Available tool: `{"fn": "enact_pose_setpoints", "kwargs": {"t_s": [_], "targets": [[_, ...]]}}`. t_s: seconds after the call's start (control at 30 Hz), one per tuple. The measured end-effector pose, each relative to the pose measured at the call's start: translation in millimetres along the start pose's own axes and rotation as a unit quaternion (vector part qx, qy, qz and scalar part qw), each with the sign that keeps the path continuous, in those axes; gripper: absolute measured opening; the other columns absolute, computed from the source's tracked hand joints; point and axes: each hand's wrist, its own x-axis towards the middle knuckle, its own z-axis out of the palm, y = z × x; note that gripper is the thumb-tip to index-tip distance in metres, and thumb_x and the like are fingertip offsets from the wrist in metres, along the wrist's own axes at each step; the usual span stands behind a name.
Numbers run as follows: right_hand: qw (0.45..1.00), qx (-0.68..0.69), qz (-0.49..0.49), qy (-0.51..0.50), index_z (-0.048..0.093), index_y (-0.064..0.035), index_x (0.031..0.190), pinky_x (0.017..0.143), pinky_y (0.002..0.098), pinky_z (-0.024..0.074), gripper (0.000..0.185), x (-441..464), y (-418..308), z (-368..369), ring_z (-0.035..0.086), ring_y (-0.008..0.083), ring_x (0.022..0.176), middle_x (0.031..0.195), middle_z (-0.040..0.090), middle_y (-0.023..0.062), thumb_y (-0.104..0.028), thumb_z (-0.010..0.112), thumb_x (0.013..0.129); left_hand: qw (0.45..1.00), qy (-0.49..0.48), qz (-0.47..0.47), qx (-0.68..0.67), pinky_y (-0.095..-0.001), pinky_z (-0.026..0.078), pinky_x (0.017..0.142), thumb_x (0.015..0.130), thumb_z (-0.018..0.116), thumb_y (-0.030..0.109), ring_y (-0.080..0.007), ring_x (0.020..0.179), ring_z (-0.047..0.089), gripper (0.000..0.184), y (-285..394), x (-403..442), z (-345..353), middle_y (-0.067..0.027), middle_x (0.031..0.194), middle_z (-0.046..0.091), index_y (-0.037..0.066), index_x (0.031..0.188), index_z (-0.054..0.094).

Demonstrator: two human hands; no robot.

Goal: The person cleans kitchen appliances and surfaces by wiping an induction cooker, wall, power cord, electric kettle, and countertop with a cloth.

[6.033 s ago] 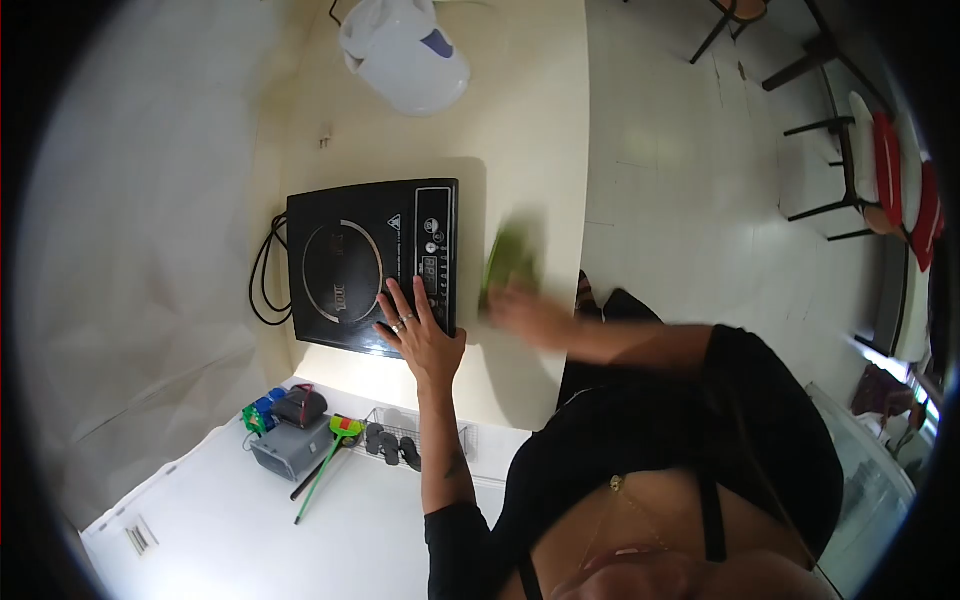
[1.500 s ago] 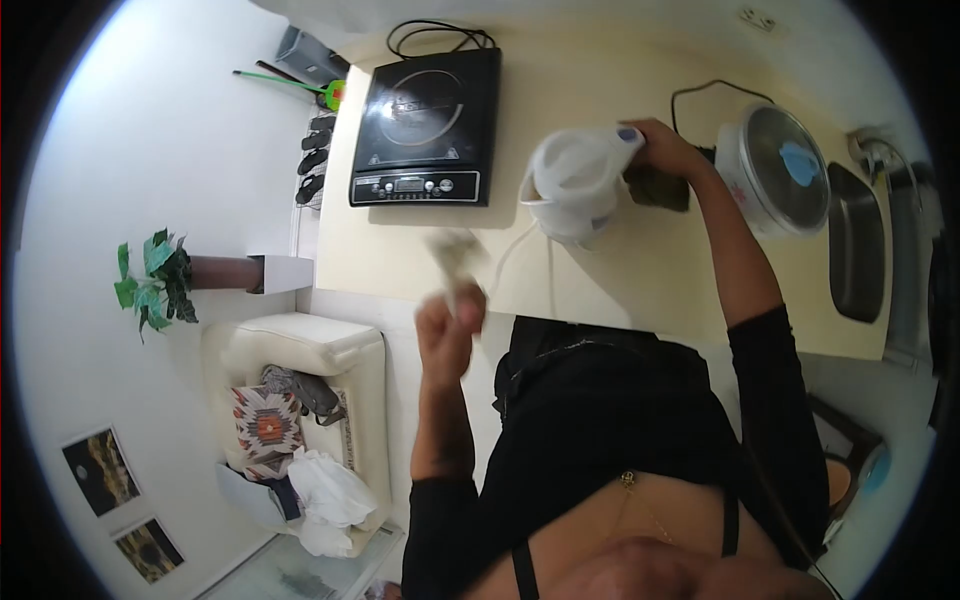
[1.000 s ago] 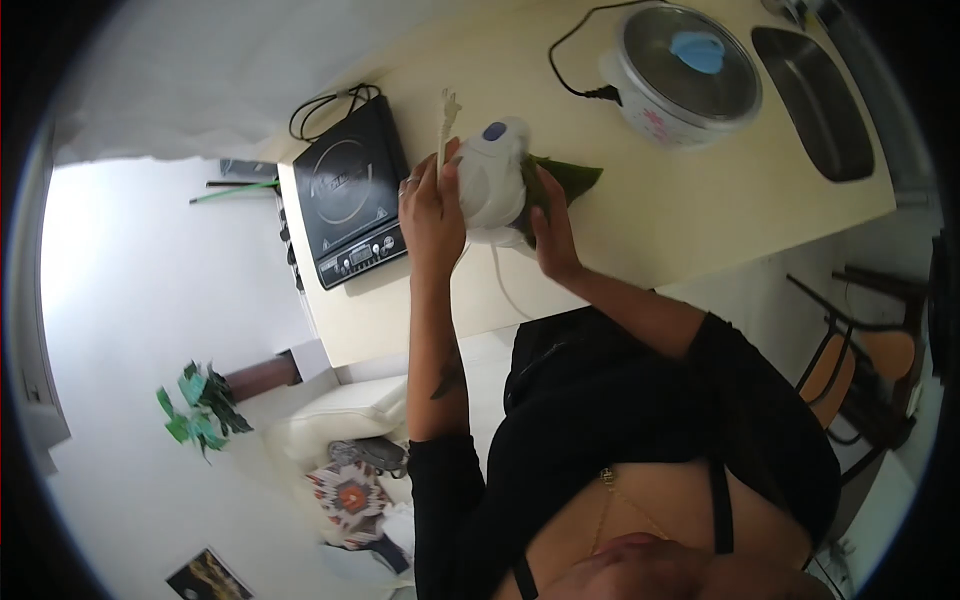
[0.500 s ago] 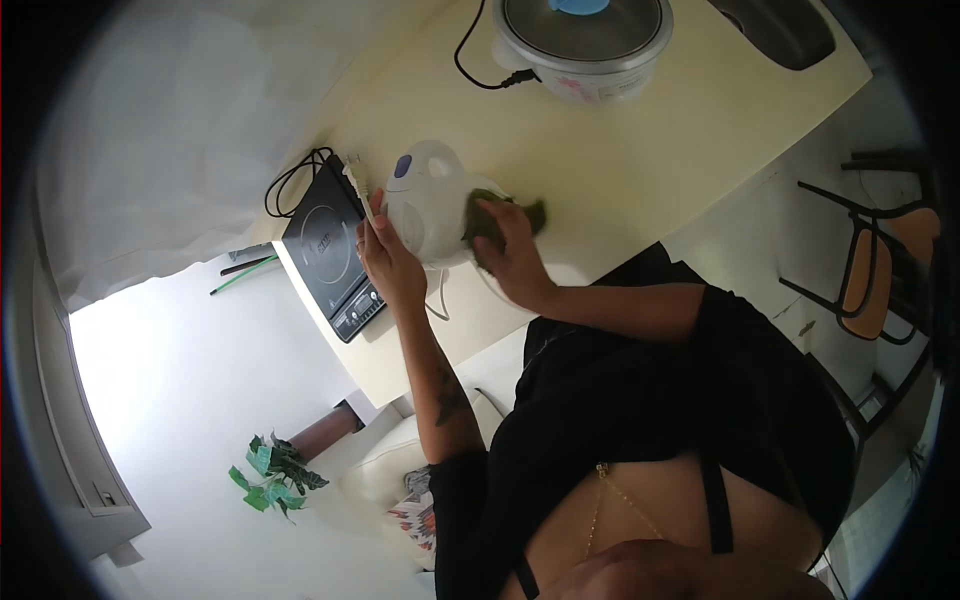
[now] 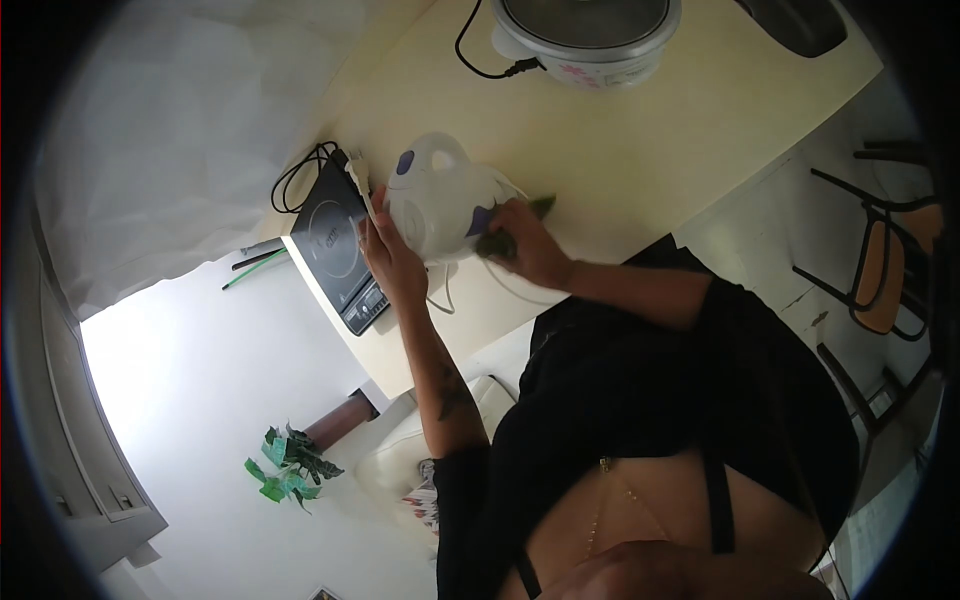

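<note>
A white electric kettle (image 5: 435, 212) with purple accents is tilted on its side over the table, its handle pointing away from me. My left hand (image 5: 395, 265) grips its left end, and a white power plug (image 5: 358, 172) on a cord pokes out above those fingers. In my right hand (image 5: 535, 250) is a bunched dark green cloth (image 5: 497, 243), pressed against the right part of the kettle beside a purple patch. Part of the cloth is hidden by my fingers. A white cord loops below the kettle.
A black induction cooktop (image 5: 335, 240) lies at the table's left edge, with a coiled black cable. Farther back are an electric pot (image 5: 590, 45) with its cord and a dark pan-like object (image 5: 800, 25). Chairs (image 5: 880, 275) stand right; a potted plant (image 5: 290, 465) is at lower left.
My right hand with the cloth has shifted slightly right and down along the kettle, uncovering a purple patch. My left hand keeps its hold. The whole view has shifted a little.
</note>
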Motion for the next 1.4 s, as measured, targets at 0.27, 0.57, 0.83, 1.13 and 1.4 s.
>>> {"fn": "enact_pose_setpoints", "kwargs": {"t_s": [0.27,0.57,0.83,1.13,1.4], "targets": [[0.959,0.259,0.110,0.023,0.049,-0.0062,0.102,0.090,0.0378,0.0396,0.034,19.3,36.4,-1.7,0.050,0.0255,0.104,0.103,0.052,0.0107,-0.015,0.071,0.078,1.000,-0.011,-0.003,-0.019,-0.0385,0.040,0.090,0.099,0.032,0.035,-0.0278,0.105,0.052,0.044,-6.0,3.9,-2.9,-0.0135,0.109,0.057,0.008,0.122,0.058],[0.991,0.104,-0.018,0.078,0.052,-0.0058,0.107,0.089,0.0364,0.0409,0.033,80.1,-3.2,-1.1,0.053,0.0294,0.100,0.103,0.053,0.0122,-0.015,0.067,0.080,0.995,-0.063,0.081,-0.013,-0.0379,0.040,0.091,0.099,0.032,0.032,-0.0285,0.104,0.053,0.043,-17.8,18.4,-11.3,-0.0141,0.109,0.060,0.005,0.119,0.059],[0.998,0.020,0.052,0.032,0.057,-0.0041,0.101,0.083,0.0364,0.0459,0.026,107.5,7.3,-64.8,0.058,0.0256,0.091,0.095,0.060,0.0105,-0.015,0.064,0.080,0.990,-0.114,0.029,0.072,-0.0399,0.040,0.092,0.097,0.033,0.027,-0.0348,0.106,0.054,0.040,-1.9,21.0,-15.2,-0.0182,0.114,0.058,0.007,0.122,0.057],[0.971,0.180,0.158,-0.013,0.053,-0.0071,0.113,0.091,0.0359,0.0435,0.038,105.4,40.9,-16.2,0.057,0.0262,0.103,0.107,0.060,0.0134,-0.015,0.064,0.077,0.994,-0.080,-0.007,0.078,-0.0417,0.041,0.089,0.096,0.033,0.025,-0.0370,0.102,0.055,0.039,15.9,7.1,-8.5,-0.0201,0.112,0.059,0.006,0.118,0.059],[0.991,0.060,-0.022,-0.119,0.051,-0.0089,0.116,0.089,0.0380,0.0436,0.046,46.6,18.5,36.0,0.057,0.0303,0.099,0.104,0.058,0.0119,-0.010,0.068,0.073,0.989,0.006,-0.121,0.085,-0.0410,0.043,0.087,0.097,0.032,0.031,-0.0337,0.099,0.058,0.044,-5.6,-88.5,-49.0,-0.0186,0.107,0.060,0.003,0.118,0.059]]}}
